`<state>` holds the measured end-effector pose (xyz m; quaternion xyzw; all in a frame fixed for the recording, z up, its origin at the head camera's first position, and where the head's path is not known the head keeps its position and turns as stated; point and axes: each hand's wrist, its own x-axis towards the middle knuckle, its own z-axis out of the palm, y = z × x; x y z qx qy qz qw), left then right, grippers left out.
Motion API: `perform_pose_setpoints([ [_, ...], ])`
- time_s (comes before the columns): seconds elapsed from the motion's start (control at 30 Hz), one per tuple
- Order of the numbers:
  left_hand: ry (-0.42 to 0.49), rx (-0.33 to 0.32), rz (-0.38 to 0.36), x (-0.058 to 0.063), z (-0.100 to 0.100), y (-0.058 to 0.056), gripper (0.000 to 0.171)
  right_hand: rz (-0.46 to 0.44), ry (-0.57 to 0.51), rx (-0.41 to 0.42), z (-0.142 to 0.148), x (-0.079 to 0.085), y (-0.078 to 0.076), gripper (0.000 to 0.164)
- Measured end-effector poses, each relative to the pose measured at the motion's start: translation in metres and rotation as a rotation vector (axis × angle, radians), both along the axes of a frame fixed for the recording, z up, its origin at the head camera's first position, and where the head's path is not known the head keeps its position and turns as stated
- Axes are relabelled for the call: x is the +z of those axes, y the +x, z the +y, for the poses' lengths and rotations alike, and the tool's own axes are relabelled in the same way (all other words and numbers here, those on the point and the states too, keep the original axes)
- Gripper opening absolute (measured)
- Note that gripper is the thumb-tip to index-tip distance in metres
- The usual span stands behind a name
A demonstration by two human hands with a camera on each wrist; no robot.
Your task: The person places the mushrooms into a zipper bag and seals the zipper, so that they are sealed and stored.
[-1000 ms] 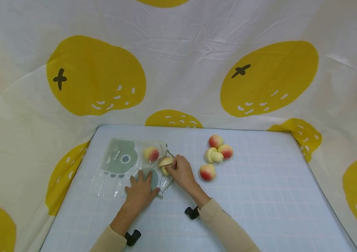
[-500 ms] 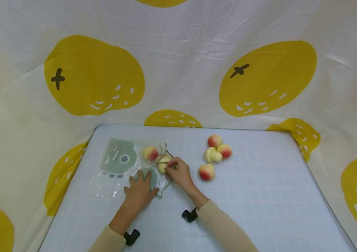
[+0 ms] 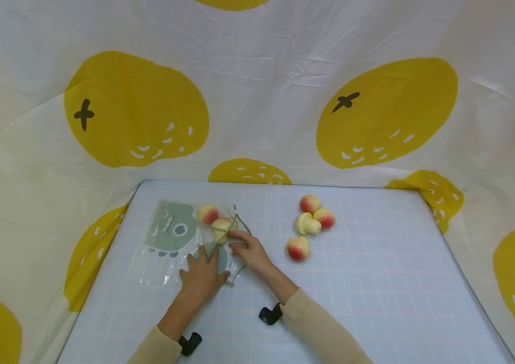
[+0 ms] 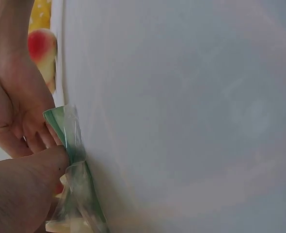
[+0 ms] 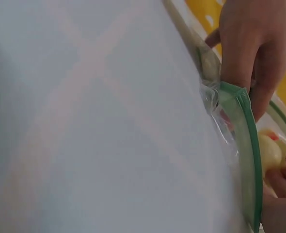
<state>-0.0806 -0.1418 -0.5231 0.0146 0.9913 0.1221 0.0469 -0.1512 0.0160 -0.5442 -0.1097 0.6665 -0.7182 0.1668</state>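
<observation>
A clear zip bag [image 3: 168,232] with a green dinosaur print and green zip edge [image 5: 252,145] lies flat at the left of the table. Inside it are a red-and-yellow peach [image 3: 207,214] and, nearer its mouth, a pale yellow mushroom [image 3: 220,236]. My left hand [image 3: 201,278] rests on the bag with fingers spread, holding down its near side. My right hand [image 3: 254,257] reaches into the bag's mouth, fingers fairly straight, its fingertips against the mushroom. In the right wrist view the bag's edge partly hides those fingers [image 5: 278,182].
Right of the bag lie three loose peaches [image 3: 310,203] and another pale mushroom [image 3: 307,224]. They rest on a light blue checked table [image 3: 389,273]. A white cloth [image 3: 262,101] printed with yellow fruit hangs behind.
The mushroom at the bag's mouth has moved left, deeper into the bag, and the peach inside has shifted left too. My right hand has followed and its fingers have loosened. My left hand stays put.
</observation>
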Motion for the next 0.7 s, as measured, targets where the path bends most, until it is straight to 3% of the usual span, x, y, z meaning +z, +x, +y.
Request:
perform_pose_setpoints([
  [0.27,-0.009,0.006,-0.02,-0.002,0.0,-0.001,0.076,-0.1,-0.004,0.064,-0.006,0.002,-0.005,0.049],
  [0.7,-0.024,0.005,-0.034,-0.003,0.0,-0.003,0.075,-0.197,-0.15,0.14,-0.019,0.0,-0.013,0.05],
])
